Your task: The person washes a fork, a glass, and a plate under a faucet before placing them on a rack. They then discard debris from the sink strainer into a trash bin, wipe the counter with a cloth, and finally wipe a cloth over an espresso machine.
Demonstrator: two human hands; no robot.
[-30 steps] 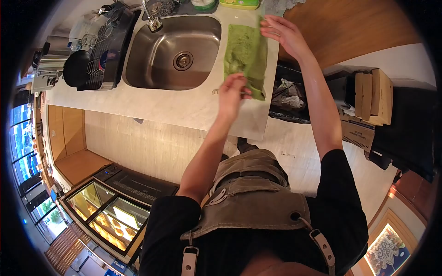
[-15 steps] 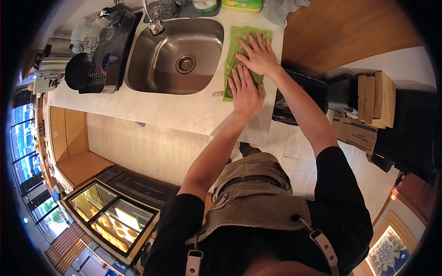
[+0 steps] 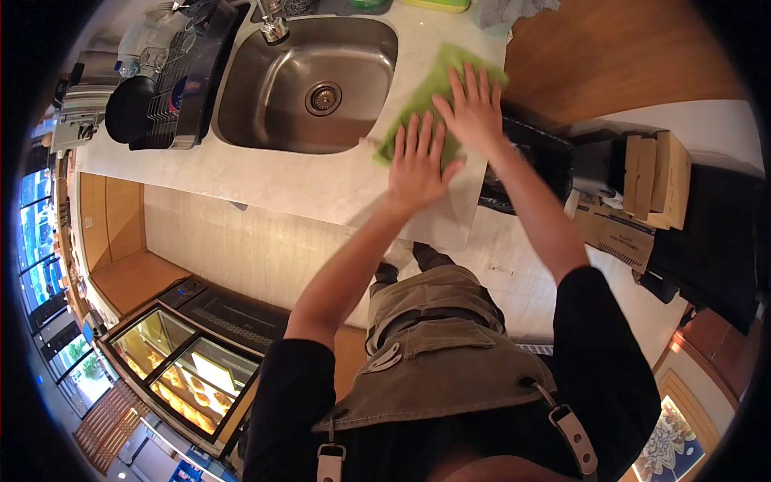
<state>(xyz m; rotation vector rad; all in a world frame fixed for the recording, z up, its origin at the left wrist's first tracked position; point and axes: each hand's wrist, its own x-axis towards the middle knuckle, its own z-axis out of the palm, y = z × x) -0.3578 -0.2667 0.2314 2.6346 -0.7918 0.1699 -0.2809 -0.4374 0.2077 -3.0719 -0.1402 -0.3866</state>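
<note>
A green cloth (image 3: pixel 424 98) lies on the pale countertop (image 3: pixel 321 181), slanted between the sink and the counter's right edge. My left hand (image 3: pixel 419 165) presses on its lower part with fingers stretched and spread. Higher up and to the right, my right hand (image 3: pixel 475 112) rests flat on the cloth, fingers also apart. Neither hand is wrapped round anything. The cloth is slightly smeared by motion, and its middle is partly hidden under both hands.
Left of the cloth is a steel sink (image 3: pixel 305 96) with a faucet (image 3: pixel 274 30). A dish rack (image 3: pixel 173 100) holds a black pan (image 3: pixel 130 109). Below the counter's right side stands a black-lined bin (image 3: pixel 534 153), with cardboard boxes (image 3: pixel 654 181) beyond. A lit pastry case (image 3: pixel 185 365) is behind, lower left.
The cloth has turned from upright to slanted, its lower end shifting left toward the sink. My left hand has moved left and slightly down; my right hand has moved right and down.
</note>
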